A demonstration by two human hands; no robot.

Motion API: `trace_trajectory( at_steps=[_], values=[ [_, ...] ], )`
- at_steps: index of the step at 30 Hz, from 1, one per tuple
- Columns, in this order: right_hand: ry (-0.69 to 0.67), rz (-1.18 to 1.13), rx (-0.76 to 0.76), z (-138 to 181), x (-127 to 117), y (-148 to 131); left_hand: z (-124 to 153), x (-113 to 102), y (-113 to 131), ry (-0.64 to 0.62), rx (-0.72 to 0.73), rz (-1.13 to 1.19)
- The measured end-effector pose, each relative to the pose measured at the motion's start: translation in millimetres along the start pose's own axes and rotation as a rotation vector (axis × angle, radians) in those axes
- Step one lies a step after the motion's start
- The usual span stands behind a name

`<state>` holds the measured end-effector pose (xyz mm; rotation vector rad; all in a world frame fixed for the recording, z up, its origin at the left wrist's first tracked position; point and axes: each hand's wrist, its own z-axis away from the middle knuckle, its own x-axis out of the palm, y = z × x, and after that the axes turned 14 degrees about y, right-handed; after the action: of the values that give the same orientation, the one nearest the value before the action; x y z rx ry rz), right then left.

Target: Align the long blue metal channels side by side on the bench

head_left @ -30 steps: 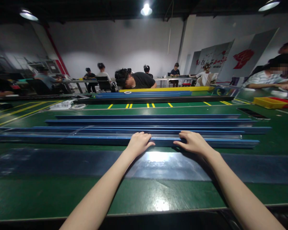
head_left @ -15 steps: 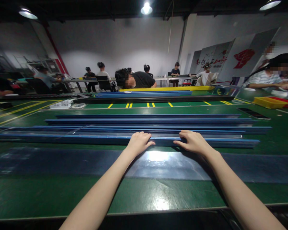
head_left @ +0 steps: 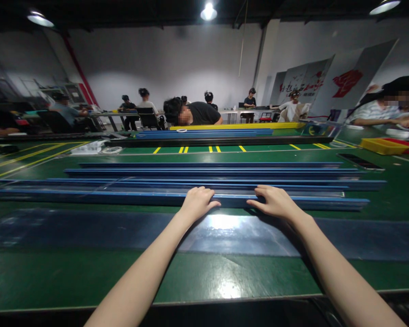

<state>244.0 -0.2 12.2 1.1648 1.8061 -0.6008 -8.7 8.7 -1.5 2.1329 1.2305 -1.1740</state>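
Several long blue strips lie side by side across the green table (head_left: 71, 272). My left hand (head_left: 197, 203) and my right hand (head_left: 274, 202) both rest on the nearest blue strip (head_left: 88, 198), near its middle. On each hand the fingers curl over the strip's far edge and the thumb lies along its near edge, gripping it. A dark shiny sheet (head_left: 225, 229) lies flat on the table just in front of that strip, under my wrists.
More blue strips (head_left: 207, 172) lie behind the nearest one. A black phone (head_left: 360, 161) and a yellow tray (head_left: 381, 146) sit at the right. Farther back lie a black bar (head_left: 225, 141), blue and yellow strips (head_left: 231, 129). Other people sit at tables behind and at right.
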Motion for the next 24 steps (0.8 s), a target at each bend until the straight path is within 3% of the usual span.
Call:
trace_trajectory(
  at_steps=[8, 24],
  values=[
    [-0.012, 0.004, 0.004, -0.7, -0.3, 0.3, 1.9, 2.3, -0.4, 0.082, -0.046, 0.076],
    [-0.009, 0.011, -0.009, -0.8, -0.5, 0.4, 0.9, 0.0, -0.5, 0.079, -0.105, 0.137]
  ],
)
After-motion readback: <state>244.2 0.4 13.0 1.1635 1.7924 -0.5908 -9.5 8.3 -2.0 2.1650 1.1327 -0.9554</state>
